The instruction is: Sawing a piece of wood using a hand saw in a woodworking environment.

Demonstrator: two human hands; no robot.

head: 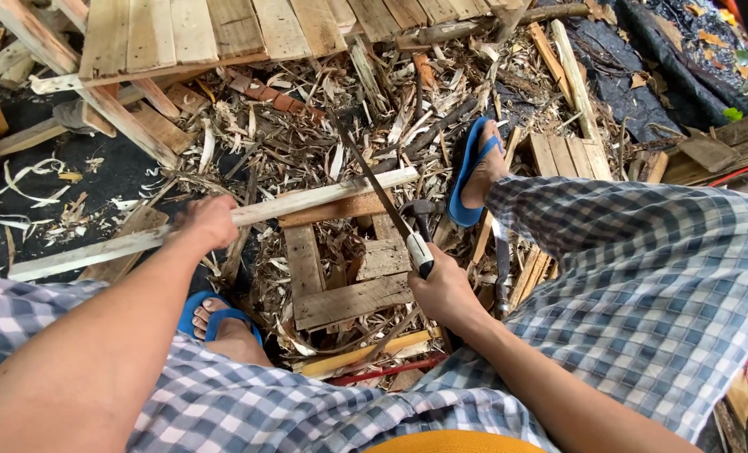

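Observation:
My left hand (209, 221) grips a long pale wooden strip (324, 195) that lies across a small wooden stool frame (340, 277). My right hand (443, 289) holds the white-and-black handle of a thin hand saw (374, 189). The saw's dark blade runs up and away, crossing the strip near its right end. My feet in blue sandals (473, 172) rest on either side of the frame.
Wood shavings and offcuts (324, 109) cover the ground. A slatted wooden pallet (223, 29) lies at the top. Black sheeting (634, 75) sits at the top right. A hammer (421, 210) rests by the frame, and loose slats (571, 155) lie at right.

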